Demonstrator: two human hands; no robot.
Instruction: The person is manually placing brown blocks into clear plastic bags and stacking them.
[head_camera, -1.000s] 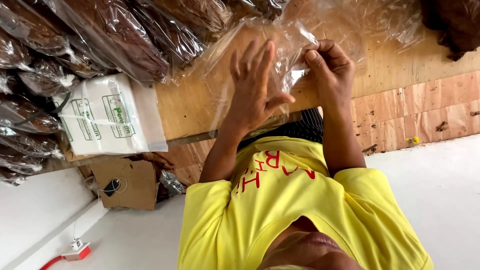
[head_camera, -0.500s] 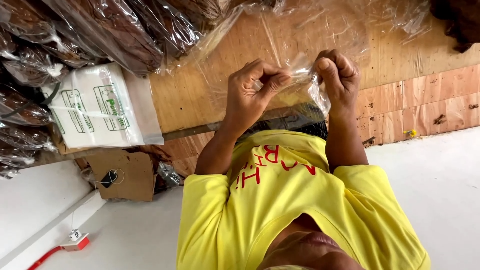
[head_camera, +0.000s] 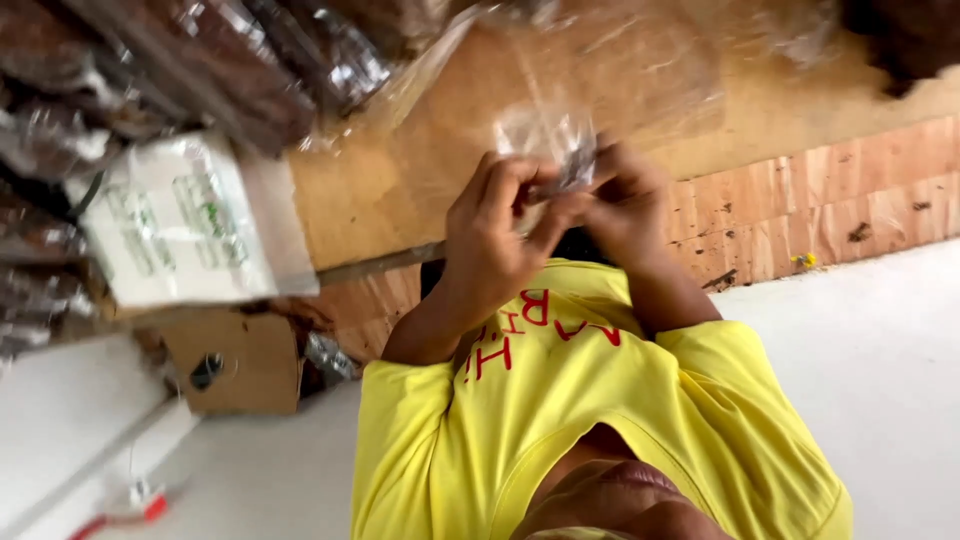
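Above the wooden table (head_camera: 400, 200), a clear bag (head_camera: 545, 135) is pinched at its gathered end between both hands, held close together in front of a yellow shirt (head_camera: 600, 400). The fingers of the left hand (head_camera: 500, 235) are closed on the plastic, and those of the right hand (head_camera: 625, 205) are curled shut on the same bunched part. Packed brown bags (head_camera: 200, 70) are piled at the left, with a white packet (head_camera: 180, 220) beside them and a cardboard box (head_camera: 235, 360) below.

A white packet (head_camera: 185, 222) with green, blurred labels lies beside clear-wrapped brown bundles (head_camera: 190, 70).
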